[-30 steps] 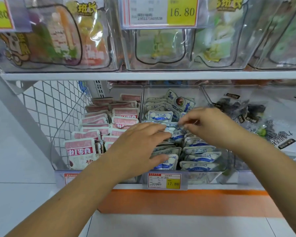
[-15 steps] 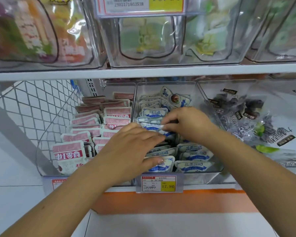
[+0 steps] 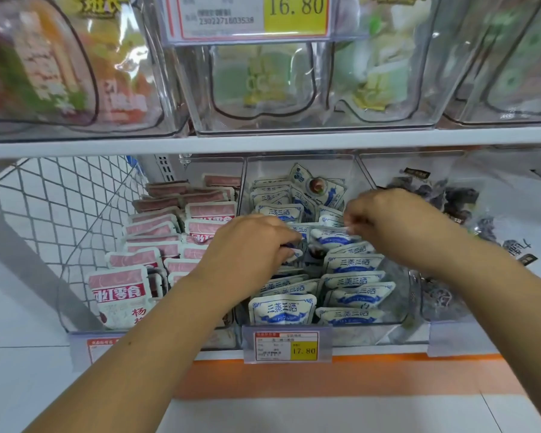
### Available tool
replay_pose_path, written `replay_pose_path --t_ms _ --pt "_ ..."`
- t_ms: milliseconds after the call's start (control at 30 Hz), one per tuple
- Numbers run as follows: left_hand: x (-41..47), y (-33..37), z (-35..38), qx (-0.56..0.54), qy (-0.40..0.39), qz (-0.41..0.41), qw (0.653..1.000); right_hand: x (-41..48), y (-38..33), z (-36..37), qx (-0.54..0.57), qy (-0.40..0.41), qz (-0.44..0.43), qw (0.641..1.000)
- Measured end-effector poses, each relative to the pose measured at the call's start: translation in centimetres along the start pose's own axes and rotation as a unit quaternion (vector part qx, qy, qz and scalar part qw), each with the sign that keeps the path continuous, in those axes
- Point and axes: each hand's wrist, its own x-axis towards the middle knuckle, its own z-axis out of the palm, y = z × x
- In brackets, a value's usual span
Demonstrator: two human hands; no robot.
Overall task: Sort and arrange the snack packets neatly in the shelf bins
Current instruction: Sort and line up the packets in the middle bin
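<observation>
The middle clear bin (image 3: 400,314) on the lower shelf holds several white-and-blue snack packets (image 3: 281,309) standing in two rows. My left hand (image 3: 247,251) reaches into the left row, its fingers curled down among the packets there. My right hand (image 3: 394,223) is over the right row and pinches the top edge of a white-and-blue packet (image 3: 331,239). The bin to the left holds rows of pink-and-white packets (image 3: 119,292). The bin on the right holds dark packets (image 3: 459,198).
A white shelf board (image 3: 263,142) runs just above the hands, with clear bins of larger bags on it and a price tag (image 3: 250,17). A wire mesh panel (image 3: 63,198) closes the left side. A price tag (image 3: 286,346) hangs below the middle bin.
My right hand has moved right and slightly back over the right row, now pinching a packet's top. My left hand has pushed further in among the left-row packets.
</observation>
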Motion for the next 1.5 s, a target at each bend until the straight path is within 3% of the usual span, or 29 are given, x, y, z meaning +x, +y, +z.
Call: replay_pose_path --t_ms 167,300,467,600,733,867,967,1033,1100,1200,1300,1400,1500 --pt "0.2 0.0 -0.3 -0.019 -0.017 -0.016 1.0 -0.1 -0.6 1.3 -0.073 -0.04 -0.017 0.996" --pt "2.3 0.1 -0.9 -0.025 -0.008 -0.049 0.998 0.4 -0.6 0.9 -0.031 -0.061 -0.01 0.998" --pt "5.2 -1.0 -0.9 -0.035 -0.084 -0.06 0.994 0.0 -1.5 0.4 -0.035 -0.065 -0.029 0.997" --pt "4.9 -1.3 -0.6 -0.063 -0.06 -0.065 0.994 -0.3 -0.3 0.3 -0.028 -0.075 0.005 0.997" --pt "4.5 -1.9 -0.6 -0.016 -0.042 -0.059 0.997 0.0 -0.5 0.6 -0.079 -0.071 -0.007 0.994" --pt "4.6 -2.5 -1.5 0.003 -0.106 -0.051 0.993 0.6 -0.8 1.9 -0.145 -0.067 -0.029 0.987" --pt "4.8 -2.1 -2.0 0.016 -0.122 -0.04 0.992 0.6 -0.3 1.6 -0.107 -0.083 -0.029 0.99" --pt "4.6 -2.0 -2.1 -0.023 -0.127 -0.051 0.99 0.4 -0.3 0.4 -0.002 -0.091 -0.005 0.996" --pt "4.1 -2.1 -2.4 -0.062 -0.122 -0.061 0.989 0.4 -0.5 -0.5 0.101 -0.033 0.02 0.994" --pt "2.5 -2.3 -3.1 -0.072 -0.064 -0.075 0.993 1.7 -1.8 -0.4 0.113 0.025 0.019 0.993" --pt "0.4 -2.9 -3.3 -0.064 0.001 -0.084 0.994 3.7 -3.1 1.0 0.079 -0.047 0.014 0.996" --pt "-1.8 -3.3 -3.1 -0.089 0.01 -0.127 0.988 4.4 -3.6 2.0 0.052 -0.047 0.013 0.997" --pt "-3.1 -3.4 -2.8 -0.134 -0.001 -0.171 0.976 3.7 -3.6 2.6 0.096 0.01 0.0 0.995"
